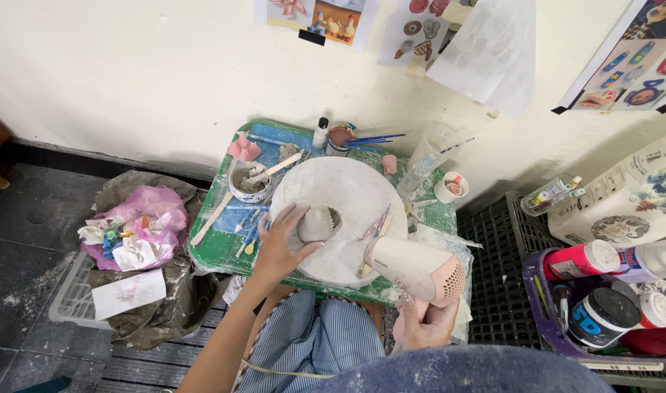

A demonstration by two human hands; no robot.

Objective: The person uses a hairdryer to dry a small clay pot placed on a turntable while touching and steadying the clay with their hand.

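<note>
My left hand (pixel 280 244) cups a small grey clay piece (pixel 318 223) on a round white turntable (pixel 355 189). My right hand (pixel 422 324) grips the handle of a pale pink hair dryer (pixel 413 268), whose nozzle points toward the clay piece from the right. The turntable rests on a green board (pixel 215 247) in front of my striped apron.
A bowl of clay slip with a stick (pixel 250 182), brushes, small bottles and a cup (pixel 450 187) crowd the board's far side. A bin with pink bag and crumpled paper (pixel 136 225) sits left. A purple crate of paint jars (pixel 602 306) stands right. Wall behind.
</note>
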